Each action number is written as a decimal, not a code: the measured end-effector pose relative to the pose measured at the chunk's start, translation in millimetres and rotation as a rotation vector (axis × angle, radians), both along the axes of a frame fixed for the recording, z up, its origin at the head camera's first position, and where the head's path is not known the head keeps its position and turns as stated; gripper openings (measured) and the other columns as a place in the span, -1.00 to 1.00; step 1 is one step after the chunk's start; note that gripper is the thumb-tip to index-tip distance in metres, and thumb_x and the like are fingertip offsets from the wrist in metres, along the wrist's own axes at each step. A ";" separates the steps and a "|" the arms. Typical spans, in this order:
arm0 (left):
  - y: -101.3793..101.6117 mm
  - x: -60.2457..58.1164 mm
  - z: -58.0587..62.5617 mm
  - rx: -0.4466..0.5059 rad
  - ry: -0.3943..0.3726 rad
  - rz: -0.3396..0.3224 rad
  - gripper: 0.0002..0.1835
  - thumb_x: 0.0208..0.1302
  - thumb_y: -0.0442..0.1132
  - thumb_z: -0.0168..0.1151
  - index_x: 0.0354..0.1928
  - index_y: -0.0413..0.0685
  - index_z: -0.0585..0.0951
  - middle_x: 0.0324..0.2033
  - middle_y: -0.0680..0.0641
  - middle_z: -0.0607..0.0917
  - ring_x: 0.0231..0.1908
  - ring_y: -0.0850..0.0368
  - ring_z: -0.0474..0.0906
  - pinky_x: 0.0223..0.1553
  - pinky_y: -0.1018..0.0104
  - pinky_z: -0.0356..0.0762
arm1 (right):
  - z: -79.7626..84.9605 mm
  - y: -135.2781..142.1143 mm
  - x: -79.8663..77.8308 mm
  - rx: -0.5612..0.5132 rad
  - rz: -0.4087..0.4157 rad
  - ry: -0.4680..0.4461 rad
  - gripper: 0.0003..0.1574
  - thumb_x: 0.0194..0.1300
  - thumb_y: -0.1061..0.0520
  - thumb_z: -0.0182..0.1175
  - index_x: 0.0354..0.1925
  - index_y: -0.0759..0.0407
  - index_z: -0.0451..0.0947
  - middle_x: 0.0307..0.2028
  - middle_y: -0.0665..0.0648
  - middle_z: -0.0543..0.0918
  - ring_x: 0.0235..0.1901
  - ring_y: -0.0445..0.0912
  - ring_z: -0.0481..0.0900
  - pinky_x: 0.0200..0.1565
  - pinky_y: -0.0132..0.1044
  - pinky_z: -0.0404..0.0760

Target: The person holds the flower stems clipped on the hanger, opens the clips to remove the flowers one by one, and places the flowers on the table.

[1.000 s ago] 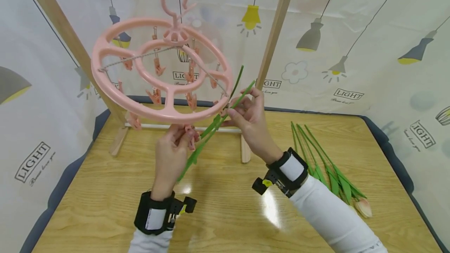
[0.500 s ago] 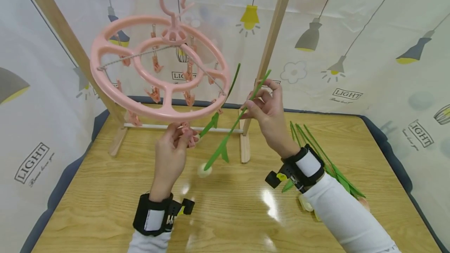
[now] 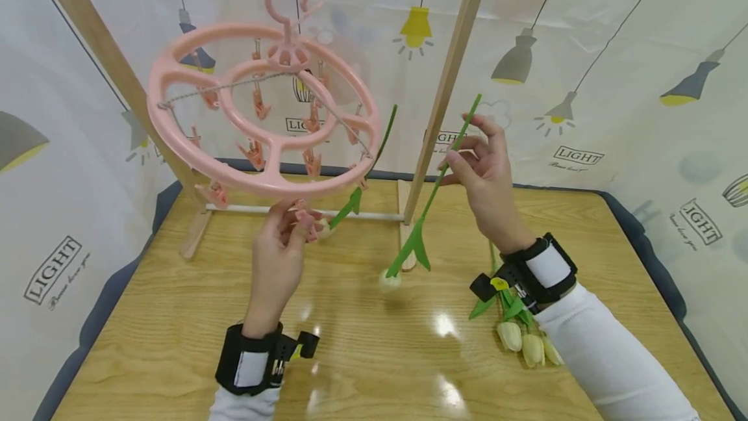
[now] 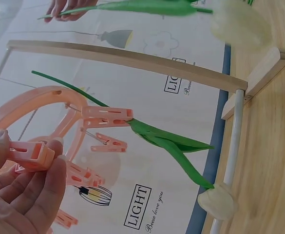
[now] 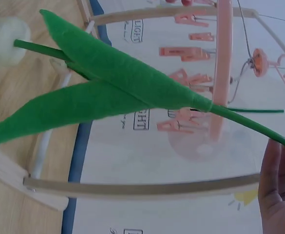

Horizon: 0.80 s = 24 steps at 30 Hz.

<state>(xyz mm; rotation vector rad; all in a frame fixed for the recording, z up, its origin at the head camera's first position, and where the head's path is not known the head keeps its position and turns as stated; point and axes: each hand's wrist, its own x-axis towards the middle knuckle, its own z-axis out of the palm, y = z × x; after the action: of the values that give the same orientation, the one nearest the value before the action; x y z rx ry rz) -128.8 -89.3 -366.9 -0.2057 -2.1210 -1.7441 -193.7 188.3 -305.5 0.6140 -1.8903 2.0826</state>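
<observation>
A round pink clip hanger (image 3: 156, 93) hangs from the rack's top bar. Below its front rim my left hand (image 3: 273, 271) pinches one of its pink clothespins (image 4: 32, 156) between thumb and fingers. To the right of the hanger, my right hand (image 3: 487, 180) holds an artificial white tulip (image 3: 416, 245) by the upper stem, bloom downward above the table. In the left wrist view, a second white tulip (image 4: 169, 146) hangs bloom down, its stem held in a clothespin (image 4: 108, 116) on the hanger's right side. Several other clothespins dangle from the ring.
The rack has a wooden right post (image 3: 448, 83) with a foot on the table and a white lower bar (image 3: 251, 209). More tulips (image 3: 533, 349) lie on the wooden table (image 3: 362, 356), partly hidden under my right forearm. A lamp-printed sheet surrounds the table.
My right hand has moved right and up with its tulip, away from the hanger and the clipped tulip. The left hand stays on its clothespin with little movement.
</observation>
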 end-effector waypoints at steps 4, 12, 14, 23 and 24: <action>-0.6 2.6 2.1 0.013 0.001 -0.001 -0.65 0.45 -0.29 0.09 0.20 -0.28 0.48 -0.19 -0.33 0.70 -0.34 0.33 0.60 -0.33 0.56 0.53 | 4.9 12.4 -2.9 0.002 -0.062 0.025 -0.36 0.45 0.35 0.02 0.40 0.05 0.13 -0.21 0.00 0.49 -0.30 -0.21 0.59 -0.32 -0.44 0.64; -2.0 5.5 2.3 0.030 0.013 -0.013 -0.63 0.45 -0.31 0.08 0.23 -0.27 0.47 -0.19 -0.34 0.70 -0.32 0.36 0.64 -0.27 0.56 0.59 | 12.2 38.8 -6.8 0.089 -0.151 -0.001 -0.33 0.47 0.28 0.03 0.44 0.04 0.11 -0.20 0.00 0.47 -0.31 -0.23 0.57 -0.31 -0.48 0.60; -2.4 5.8 2.0 0.025 0.016 -0.010 -0.63 0.45 -0.31 0.09 0.23 -0.27 0.47 -0.19 -0.34 0.70 -0.32 0.36 0.64 -0.28 0.55 0.58 | 13.2 44.4 -8.0 0.101 -0.163 -0.011 -0.33 0.48 0.28 0.02 0.45 0.03 0.11 -0.19 0.00 0.47 -0.31 -0.23 0.55 -0.31 -0.49 0.59; -2.5 6.3 2.4 0.008 0.004 0.004 -0.63 0.44 -0.30 0.11 0.22 -0.27 0.48 -0.20 -0.33 0.69 -0.32 0.32 0.64 -0.29 0.56 0.57 | 14.6 63.5 -12.2 0.114 -0.214 -0.025 -0.32 0.48 0.28 0.01 0.47 0.01 0.10 -0.20 -0.01 0.44 -0.32 -0.21 0.54 -0.31 -0.49 0.55; -2.7 6.2 2.4 0.007 0.003 0.006 -0.63 0.44 -0.30 0.11 0.22 -0.27 0.48 -0.20 -0.33 0.69 -0.32 0.31 0.64 -0.30 0.57 0.57 | 15.2 65.5 -12.9 0.116 -0.220 -0.022 -0.31 0.48 0.27 0.01 0.47 0.01 0.10 -0.20 -0.01 0.44 -0.32 -0.21 0.53 -0.31 -0.49 0.55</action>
<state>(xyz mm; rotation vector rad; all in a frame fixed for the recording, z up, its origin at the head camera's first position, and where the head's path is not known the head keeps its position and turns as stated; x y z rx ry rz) -122.6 -91.9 -364.5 -0.2002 -2.1107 -1.7469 -206.7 253.8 -290.3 0.3881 -2.0019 1.8607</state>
